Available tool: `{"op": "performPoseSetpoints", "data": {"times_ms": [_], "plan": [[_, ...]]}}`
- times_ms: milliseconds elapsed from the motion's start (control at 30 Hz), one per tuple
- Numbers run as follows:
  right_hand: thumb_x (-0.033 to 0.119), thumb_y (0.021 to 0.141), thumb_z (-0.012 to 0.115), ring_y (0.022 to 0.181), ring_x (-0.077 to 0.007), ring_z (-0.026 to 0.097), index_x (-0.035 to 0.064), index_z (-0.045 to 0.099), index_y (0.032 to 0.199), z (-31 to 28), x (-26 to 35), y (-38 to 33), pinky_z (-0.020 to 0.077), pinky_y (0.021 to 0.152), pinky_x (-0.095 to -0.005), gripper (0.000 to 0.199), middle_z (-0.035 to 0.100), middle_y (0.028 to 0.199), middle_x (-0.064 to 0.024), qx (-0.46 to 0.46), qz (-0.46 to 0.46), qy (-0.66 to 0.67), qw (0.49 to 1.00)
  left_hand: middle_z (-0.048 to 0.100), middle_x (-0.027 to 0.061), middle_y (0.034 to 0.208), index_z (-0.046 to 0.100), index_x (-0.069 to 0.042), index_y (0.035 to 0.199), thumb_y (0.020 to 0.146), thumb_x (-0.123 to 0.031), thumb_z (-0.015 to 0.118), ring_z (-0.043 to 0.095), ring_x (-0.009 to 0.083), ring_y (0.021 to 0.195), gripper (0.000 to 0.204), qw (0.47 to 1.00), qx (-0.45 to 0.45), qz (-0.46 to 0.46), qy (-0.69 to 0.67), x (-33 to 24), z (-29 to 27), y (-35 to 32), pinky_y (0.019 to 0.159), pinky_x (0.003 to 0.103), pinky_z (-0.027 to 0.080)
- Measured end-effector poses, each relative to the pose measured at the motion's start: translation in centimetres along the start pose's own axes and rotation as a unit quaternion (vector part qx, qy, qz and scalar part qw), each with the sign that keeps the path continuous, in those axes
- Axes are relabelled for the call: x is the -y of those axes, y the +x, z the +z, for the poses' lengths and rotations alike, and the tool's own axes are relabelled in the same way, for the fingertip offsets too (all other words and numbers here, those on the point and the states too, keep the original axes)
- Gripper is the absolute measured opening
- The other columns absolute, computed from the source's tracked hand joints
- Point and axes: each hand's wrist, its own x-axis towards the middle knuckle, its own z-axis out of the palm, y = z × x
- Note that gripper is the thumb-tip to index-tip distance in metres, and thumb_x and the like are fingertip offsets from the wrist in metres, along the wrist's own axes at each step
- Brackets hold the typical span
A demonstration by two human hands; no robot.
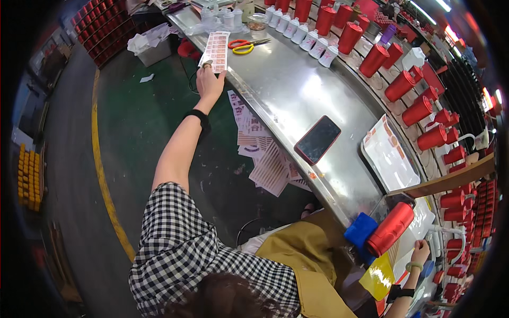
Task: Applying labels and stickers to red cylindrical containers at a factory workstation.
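My left arm reaches out over the table's far left end. My left hand [210,84] is closed on the near edge of a white sheet of small red-brown printed labels [216,49], which lies partly on the metal table. Scissors [248,46] with red and yellow handles lie just right of the sheet. At the lower right, my right hand [420,253] has its fingers curled together beside a white sheet [422,220]; what they hold, if anything, is too small to make out. Left of that hand, a red metal cylinder [391,229] lies tilted against a blue block [362,229].
A dark phone [318,139] lies on the metal table [265,100]. Right of it is a tray [389,153] with sheets. Red canisters [416,110] and small white bottles [298,35] line the far side. Printed papers [268,164] are scattered on the floor below.
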Motion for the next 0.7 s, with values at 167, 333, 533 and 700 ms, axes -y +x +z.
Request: {"op": "performPoseSetpoints", "data": {"times_ms": [167,333,533,700], "plan": [[0.008,0.091,0.067,0.062,-0.0172,0.053,-0.0028,0.065,0.086,-0.3,-0.1,0.5,0.0442,0.061,-0.0357,0.012,0.059,0.067,-0.0099,-0.018,-0.016,0.012,1.0,0.069,0.0211,0.115,0.062,0.0,0.123,0.076,-0.043,0.084,0.063,0.0337,0.116,0.067,0.986,0.06,-0.015,0.152,-1.4,1.9,2.4,0.096,0.045,0.051],[0.008,0.091,0.067,0.062,-0.0185,0.055,-0.0038,0.065,0.086,-1.3,-0.9,0.8,0.0459,0.062,-0.0363,0.013,0.061,0.067,-0.0121,-0.023,-0.016,0.015,0.999,0.075,0.0148,0.084,0.071,-0.005,0.099,0.089,-0.031,0.072,0.073,0.0339,0.084,0.028,0.973,0.056,0.062,0.215,-1.3,2.5,2.5,0.081,0.047,0.052],[0.006,0.09,0.067,0.062,-0.0223,0.058,-0.0045,0.065,0.086,-0.7,-1.0,1.0,0.0472,0.064,-0.0377,0.012,0.061,0.068,-0.0152,-0.024,-0.027,0.028,0.999,0.074,0.01,0.078,0.069,-0.008,0.097,0.092,-0.013,0.057,0.074,0.0264,0.075,0.014,0.918,0.009,0.251,0.307,-1.6,3.3,3.3,0.069,0.037,0.054],[0.006,0.09,0.067,0.063,-0.0203,0.059,-0.0044,0.065,0.086,-0.9,-0.5,1.1,0.0476,0.065,-0.0366,0.012,0.061,0.068,-0.0141,0.004,-0.02,0.007,1.0,0.073,0.0075,0.075,0.068,-0.01,0.099,0.09,-0.01,0.058,0.074,0.023,0.075,0.014,0.883,-0.007,0.341,0.323,-3.0,4.1,4.1,0.066,0.036,0.053]]}}
